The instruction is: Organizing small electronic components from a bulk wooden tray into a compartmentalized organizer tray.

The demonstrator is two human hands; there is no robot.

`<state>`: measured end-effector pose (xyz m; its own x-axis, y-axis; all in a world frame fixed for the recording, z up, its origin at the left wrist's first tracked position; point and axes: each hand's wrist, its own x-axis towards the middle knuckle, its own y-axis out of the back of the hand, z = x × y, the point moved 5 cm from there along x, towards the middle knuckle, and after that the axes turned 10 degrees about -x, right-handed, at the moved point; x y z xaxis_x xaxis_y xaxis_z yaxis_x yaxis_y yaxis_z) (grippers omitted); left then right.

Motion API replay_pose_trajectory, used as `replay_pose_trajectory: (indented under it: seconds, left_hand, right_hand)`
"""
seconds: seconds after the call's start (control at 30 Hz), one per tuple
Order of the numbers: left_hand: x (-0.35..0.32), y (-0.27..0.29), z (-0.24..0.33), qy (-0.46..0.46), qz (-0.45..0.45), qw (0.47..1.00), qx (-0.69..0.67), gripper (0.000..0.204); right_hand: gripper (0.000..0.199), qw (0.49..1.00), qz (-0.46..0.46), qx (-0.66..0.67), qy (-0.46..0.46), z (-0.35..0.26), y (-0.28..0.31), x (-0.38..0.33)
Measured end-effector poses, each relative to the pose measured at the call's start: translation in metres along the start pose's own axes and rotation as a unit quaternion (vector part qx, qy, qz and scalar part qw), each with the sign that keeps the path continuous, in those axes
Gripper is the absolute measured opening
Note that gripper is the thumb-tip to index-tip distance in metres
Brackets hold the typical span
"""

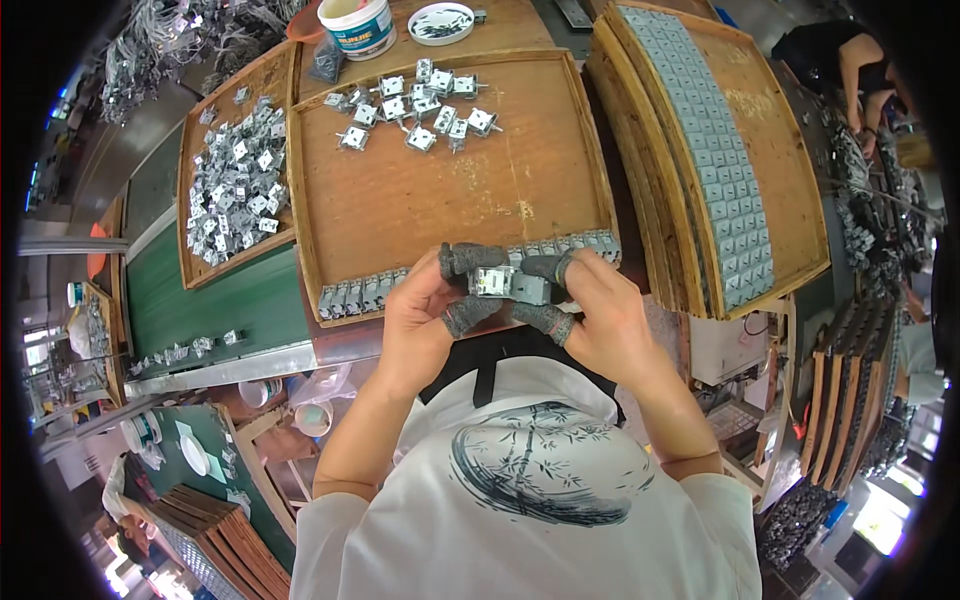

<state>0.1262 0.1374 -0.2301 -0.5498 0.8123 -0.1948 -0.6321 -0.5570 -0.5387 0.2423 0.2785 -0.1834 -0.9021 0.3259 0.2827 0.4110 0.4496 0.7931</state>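
Close in front of my body, both hands pinch a small boxy metal part (491, 282), silver on its left and darker grey on its right. Whether it is one piece or two held together I cannot tell. My left hand (425, 318) closes on the silver end, with dark grey cots on its thumb and index finger. On the grey end, my right hand (605, 312) is closed too, wearing similar cots. Beneath them lies a wooden tray (430, 200) with a row of metal parts (362, 294) along its near edge and a loose group (425, 100) toward its far side.
To the left, a second wooden tray (186, 190) holds a heap of metal parts (238, 180). Stacked trays (650, 160) with rows of parts stand at right. A white tub (358, 28) and a white dish (440, 24) sit beyond. Another person (845, 60) works far right.
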Motion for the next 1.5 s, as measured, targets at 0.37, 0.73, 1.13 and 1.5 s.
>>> replay_pose_trajectory:
  seconds: [0.37,0.73,1.13,1.5]
  left_hand:
    - [0.010,-0.014,-0.029,-0.057,0.004,0.995,0.081,0.035]
    - [0.018,-0.034,-0.019,-0.137,-0.023,0.946,0.294,0.051]
    - [0.008,-0.039,-0.028,-0.305,-0.098,0.874,0.365,0.068]
    - [-0.025,-0.037,-0.029,-0.397,-0.147,0.811,0.405,0.062]
  right_hand:
    - [0.026,0.997,0.031,-0.068,0.021,0.019,-0.015,-0.006]
    - [0.026,0.985,0.086,-0.147,0.038,0.021,-0.017,-0.007]
    - [0.047,0.952,-0.153,0.218,-0.149,0.039,-0.021,-0.024]
    - [0.047,0.982,-0.119,0.106,-0.100,0.002,-0.022,-0.048]
